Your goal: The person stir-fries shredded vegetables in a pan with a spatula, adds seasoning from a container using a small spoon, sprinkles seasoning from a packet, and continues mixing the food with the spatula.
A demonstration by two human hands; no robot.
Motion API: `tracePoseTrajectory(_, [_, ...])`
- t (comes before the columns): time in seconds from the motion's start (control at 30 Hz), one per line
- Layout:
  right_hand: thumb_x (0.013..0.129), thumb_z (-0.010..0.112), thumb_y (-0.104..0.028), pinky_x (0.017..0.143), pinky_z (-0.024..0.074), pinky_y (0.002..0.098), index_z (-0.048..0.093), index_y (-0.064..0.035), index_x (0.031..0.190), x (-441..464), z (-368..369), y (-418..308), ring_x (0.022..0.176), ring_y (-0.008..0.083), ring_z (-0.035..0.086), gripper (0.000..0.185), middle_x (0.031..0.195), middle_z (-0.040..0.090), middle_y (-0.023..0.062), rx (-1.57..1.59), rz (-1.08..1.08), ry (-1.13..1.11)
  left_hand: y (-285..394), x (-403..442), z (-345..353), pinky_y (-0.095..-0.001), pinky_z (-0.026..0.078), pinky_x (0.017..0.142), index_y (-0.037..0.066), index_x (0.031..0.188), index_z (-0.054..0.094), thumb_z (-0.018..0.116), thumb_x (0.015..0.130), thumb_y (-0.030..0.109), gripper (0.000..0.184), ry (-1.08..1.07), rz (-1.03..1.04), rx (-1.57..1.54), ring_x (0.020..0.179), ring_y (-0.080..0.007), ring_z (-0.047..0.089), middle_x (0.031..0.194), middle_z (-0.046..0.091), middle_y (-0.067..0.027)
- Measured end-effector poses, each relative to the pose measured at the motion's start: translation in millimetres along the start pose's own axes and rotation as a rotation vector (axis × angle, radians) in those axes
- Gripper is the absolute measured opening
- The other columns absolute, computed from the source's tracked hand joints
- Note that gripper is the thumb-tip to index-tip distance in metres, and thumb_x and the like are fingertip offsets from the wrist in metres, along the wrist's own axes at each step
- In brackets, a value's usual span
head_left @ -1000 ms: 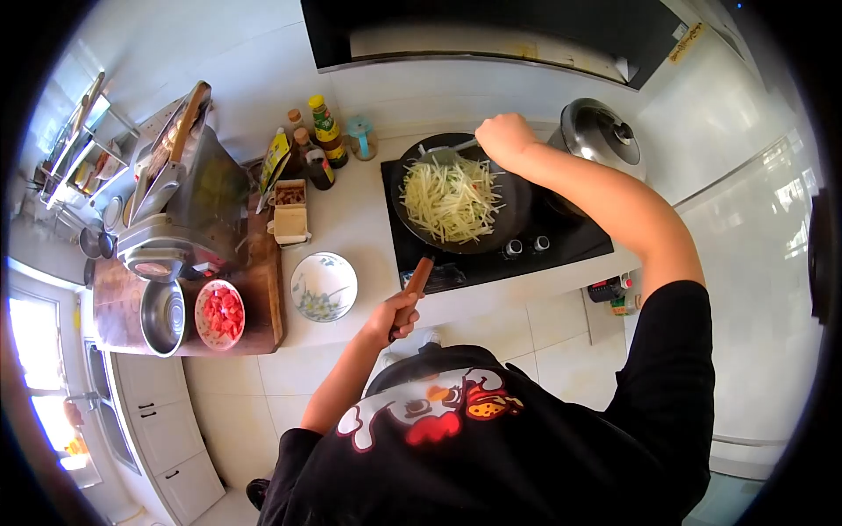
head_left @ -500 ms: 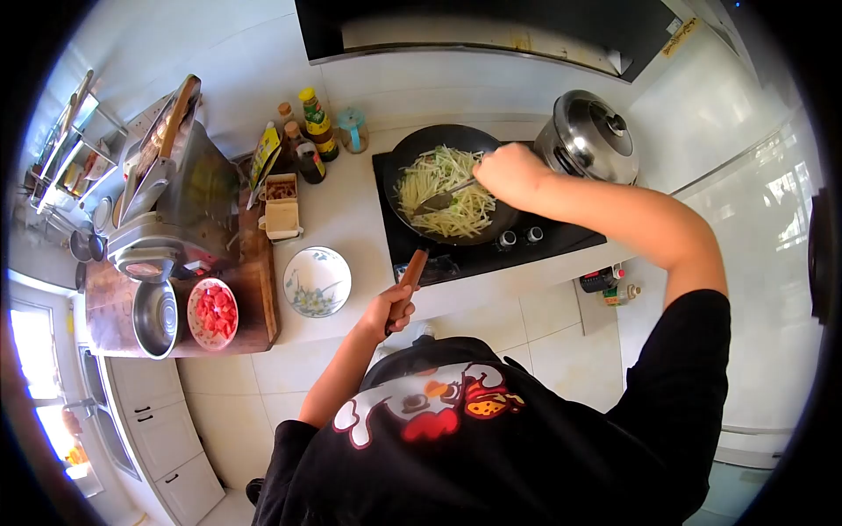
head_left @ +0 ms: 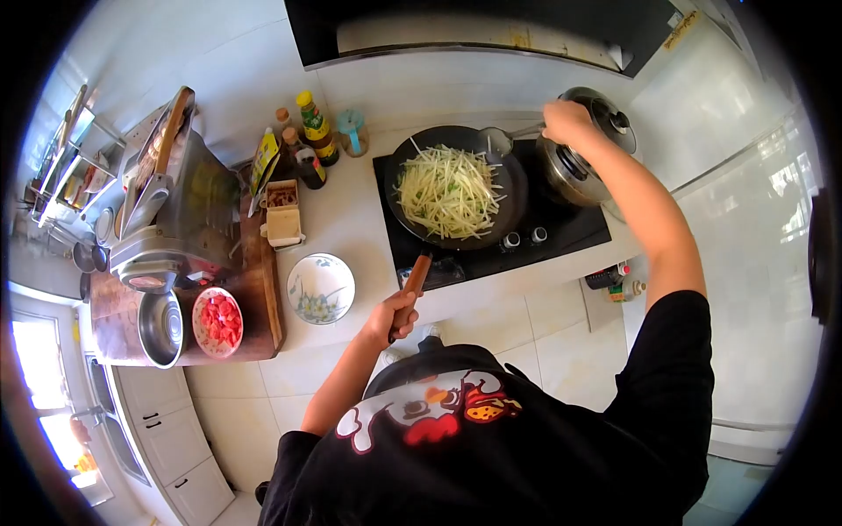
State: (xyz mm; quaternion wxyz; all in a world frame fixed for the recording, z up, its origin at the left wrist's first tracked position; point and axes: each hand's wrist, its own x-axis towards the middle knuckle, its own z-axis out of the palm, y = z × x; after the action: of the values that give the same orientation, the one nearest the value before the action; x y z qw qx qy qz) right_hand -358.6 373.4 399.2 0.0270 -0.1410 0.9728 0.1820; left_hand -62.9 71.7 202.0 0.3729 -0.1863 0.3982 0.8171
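"Black pan (head_left: 516, 206) on the stove (head_left: 574, 230), pale shreds (head_left: 445, 193) heaped inside. Hands?"

"Left hand (head_left: 395, 317): fingers wrapped round the pan's brown handle (head_left: 419, 272). Right hand (head_left: 570, 123): fingers closed round the handle of a spatula (head_left: 496, 142), in front of the lidded pot (head_left: 574, 175) from this angle."

"Spatula in the shreds?"

"No. Metal head sits at the pan's rear right edge, off the heap. Touching the rim or just above it: can't tell."

"Step?"

"Reads as stir-frying, between strokes. Shreds look pale and loose, so probably early in the cooking. Judgement only; no flame shows."

"Next move calls for?"

"For another stroke, the right hand has to bring the head inward and down, get it under the heap and turn it toward the middle. Left hand should brace the handle so the pan doesn't swing."

"Risk?"

"Heap spreads close to the left wall. A hard push could send shreds over."

"Nearby?"

"Flowered bowl (head_left: 321, 285) on the bench (head_left: 351, 210), left of the stove. Further left, on the wooden board (head_left: 266, 302): red pieces (head_left: 218, 323) in a bowl beside a metal bowl (head_left: 163, 329). Whether those go in this pan, can't say."
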Motion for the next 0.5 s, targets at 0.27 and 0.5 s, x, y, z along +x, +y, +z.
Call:
tracePoseTrajectory(0.27, [0.080,0.065,-0.027,0.040,0.0284,0.0254,0.059,-0.0052,0.084,59,84,12,0.043,0.0085,0.037,0.023,0.059,0.050,0.0005,0.738,0.038,-0.692,13,-1,-5,-0.0217,0.023,0.032,0.008,0.118,0.042,0.049,0.087,0.033,0.040,-0.024,-0.042,0.021,0.036,-0.0095,0.034,0.062,0.042,-0.0051])
tracePoseTrajectory(0.5, [0.073,0.068,-0.023,0.054,0.0433,0.0334,0.065,-0.0044,0.086,57,57,25,0.058,0.0200,0.057,0.023,0.065,0.060,0.0096,0.502,-0.408,-0.257,15,0,-10,-0.0220,0.022,0.032,0.007,0.116,0.044,0.049,0.086,0.031,0.038,-0.016,-0.028,0.020,0.035,-0.0094,0.034,0.063,0.044,-0.0037])
